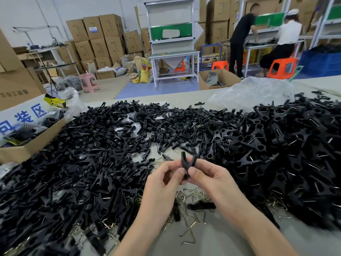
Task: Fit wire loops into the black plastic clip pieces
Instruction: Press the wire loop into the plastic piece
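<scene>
Both my hands hold one black plastic clip (187, 162) above the table, its two prongs spread upward in a V. My left hand (164, 183) pinches its lower end from the left, and my right hand (212, 179) pinches it from the right with thumb and fingers. Whether a wire sits in it I cannot tell. Loose metal wire loops (190, 198) lie scattered on the table under and in front of my hands. A large heap of black clip pieces (83, 163) covers the table to the left, and another heap of clip pieces (287, 154) rises on the right.
An open cardboard box (24, 150) with packaged items stands at the left table edge. A crumpled clear plastic bag (252, 93) lies at the far right of the table. Beyond the table are stacked cartons, workbenches, stools and two people at a bench.
</scene>
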A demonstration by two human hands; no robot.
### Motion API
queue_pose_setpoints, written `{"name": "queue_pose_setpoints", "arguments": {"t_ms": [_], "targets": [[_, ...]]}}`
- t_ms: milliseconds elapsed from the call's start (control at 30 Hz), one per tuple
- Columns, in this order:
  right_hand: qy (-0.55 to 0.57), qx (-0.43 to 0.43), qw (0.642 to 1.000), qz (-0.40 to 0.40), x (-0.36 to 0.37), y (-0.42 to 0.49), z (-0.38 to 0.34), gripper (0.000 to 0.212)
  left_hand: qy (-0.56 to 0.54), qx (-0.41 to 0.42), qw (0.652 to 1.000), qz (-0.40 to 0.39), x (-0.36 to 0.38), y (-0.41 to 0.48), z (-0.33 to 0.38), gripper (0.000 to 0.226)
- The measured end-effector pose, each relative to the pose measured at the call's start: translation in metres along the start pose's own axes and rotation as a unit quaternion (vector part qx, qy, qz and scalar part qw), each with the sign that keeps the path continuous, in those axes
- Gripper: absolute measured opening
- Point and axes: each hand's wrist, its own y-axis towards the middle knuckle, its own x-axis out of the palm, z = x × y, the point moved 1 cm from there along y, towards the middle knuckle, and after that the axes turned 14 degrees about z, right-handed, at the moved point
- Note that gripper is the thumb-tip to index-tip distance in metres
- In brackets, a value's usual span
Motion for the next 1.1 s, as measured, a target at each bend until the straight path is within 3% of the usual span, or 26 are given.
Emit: {"name": "queue_pose_setpoints", "arguments": {"t_ms": [200, 333, 500, 567, 733, 967, 1100], "targets": [[-0.028, -0.041, 0.999, 0.005, 0.001, -0.003, -0.004, 0.025, -0.051, -0.032, 0.998, -0.012, 0.000, 0.000, 0.003, 0.033], [-0.054, -0.070, 0.996, 0.013, 0.006, -0.004, -0.001, 0.020, 0.129, 0.085, 0.988, -0.002, -0.010, 0.001, 0.004, 0.024], [-0.027, -0.077, 0.993, 0.080, 0.006, -0.001, 0.002, 0.019, 0.312, 0.214, 0.926, 0.015, -0.014, -0.001, 0.006, 0.017], [0.015, -0.068, 0.989, 0.129, -0.002, 0.004, 0.003, 0.020, 0.355, 0.230, 0.906, -0.026, -0.015, 0.000, 0.005, 0.024], [0.029, -0.064, 0.978, 0.195, -0.010, 0.012, 0.005, 0.028, 0.513, 0.218, 0.816, -0.151, -0.016, -0.001, -0.003, 0.041], [-0.010, -0.066, 0.978, 0.195, -0.010, 0.012, 0.008, 0.035, 0.507, 0.213, 0.819, -0.164, -0.017, 0.000, -0.001, 0.019], [-0.039, -0.067, 0.978, 0.193, -0.010, 0.012, 0.009, 0.037, 0.492, 0.226, 0.824, -0.168, -0.018, -0.001, -0.003, 0.023]]}}
